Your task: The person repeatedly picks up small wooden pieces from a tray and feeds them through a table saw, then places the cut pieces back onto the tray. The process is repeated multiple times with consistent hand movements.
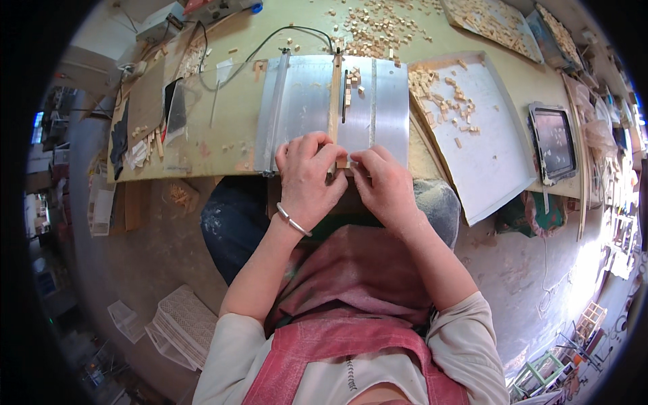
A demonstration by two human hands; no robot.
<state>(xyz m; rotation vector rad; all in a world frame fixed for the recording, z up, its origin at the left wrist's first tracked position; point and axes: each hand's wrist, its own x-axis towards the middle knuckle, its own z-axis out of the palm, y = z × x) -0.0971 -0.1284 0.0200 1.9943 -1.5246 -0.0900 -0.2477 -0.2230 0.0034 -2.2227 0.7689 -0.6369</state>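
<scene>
Both my hands meet at the near edge of a small metal saw table (307,101). My left hand (308,177) is closed, its thumb and fingertips pinching a small wooden block (343,164) from the left. From the other side, the fingertips of my right hand (386,185) close on the same block. A wooden strip (334,94) runs along the metal bed away from my left fingers. Just right of that strip is a narrow dark slot (345,98). Several small cut wooden blocks (348,94) lie in a row beside the slot.
To the right, a shallow white tray (489,152) holds loose blocks at its far end. A dark-framed tray (553,142) is beyond it. Many blocks (381,30) lie scattered behind the saw. Left of it are a clear sheet (199,111) and a black cable (263,42).
</scene>
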